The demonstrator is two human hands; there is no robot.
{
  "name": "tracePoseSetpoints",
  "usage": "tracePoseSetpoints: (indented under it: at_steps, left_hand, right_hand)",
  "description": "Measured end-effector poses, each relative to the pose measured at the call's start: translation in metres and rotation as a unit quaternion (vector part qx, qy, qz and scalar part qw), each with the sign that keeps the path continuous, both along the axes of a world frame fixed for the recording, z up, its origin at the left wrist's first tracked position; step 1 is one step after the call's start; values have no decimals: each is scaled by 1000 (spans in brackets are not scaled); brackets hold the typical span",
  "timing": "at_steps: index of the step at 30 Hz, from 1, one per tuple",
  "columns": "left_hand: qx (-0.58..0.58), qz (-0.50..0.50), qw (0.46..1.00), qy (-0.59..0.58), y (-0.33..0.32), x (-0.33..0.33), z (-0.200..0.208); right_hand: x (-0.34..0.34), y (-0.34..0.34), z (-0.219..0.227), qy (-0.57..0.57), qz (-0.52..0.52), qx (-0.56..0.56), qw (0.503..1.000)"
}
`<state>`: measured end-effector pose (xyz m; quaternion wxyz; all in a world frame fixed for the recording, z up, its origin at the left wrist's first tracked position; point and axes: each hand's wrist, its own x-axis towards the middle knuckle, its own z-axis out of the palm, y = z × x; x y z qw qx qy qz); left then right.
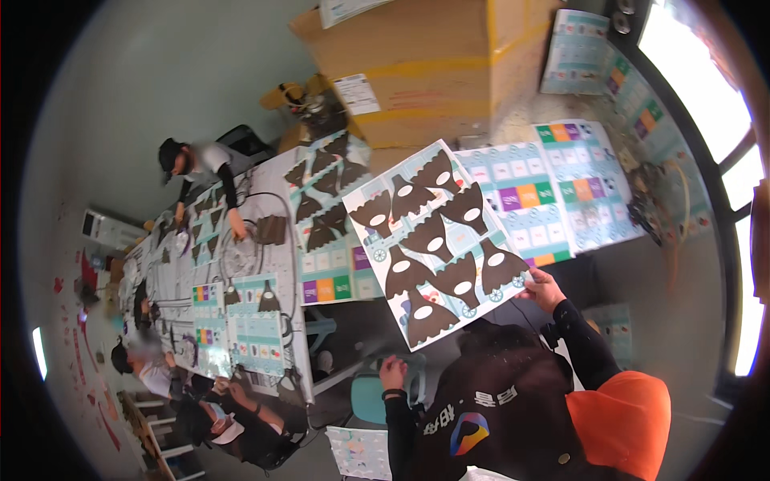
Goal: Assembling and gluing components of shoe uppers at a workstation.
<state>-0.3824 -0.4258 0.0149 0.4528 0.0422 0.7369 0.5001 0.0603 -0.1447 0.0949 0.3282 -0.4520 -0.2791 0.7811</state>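
Note:
My right hand point(544, 290) grips the lower right corner of a printed board point(419, 322), holding it up, tilted, in front of me. Several dark brown dress-shaped pieces point(433, 236) with white ovals cover its face, over pale blue pictures with wheels. Lower down, beside my body, my left hand point(393, 373) is empty, its fingers loosely bent and a little apart. It is clear of the board and close to a teal chair point(369, 398).
Printed sheets point(589, 200) lie behind the board. Further brown pieces point(325, 188) rest on sheets to the left. A big cardboard box point(425, 72) stands at the back. People work along the long white table point(298, 341) at left, including one in a black cap point(200, 160).

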Motion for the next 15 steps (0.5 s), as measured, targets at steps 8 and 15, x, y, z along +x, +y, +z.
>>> tracePoseSetpoints:
  at_steps: [8,15]
  left_hand:
    - [-14,-88,994,-70,37,130,-8]
    - [-21,-194,979,-59,120,222,6]
  right_hand:
    - [205,-47,7,15,-116,51,992]
    - [353,-47,-2,-14,-227,38,973]
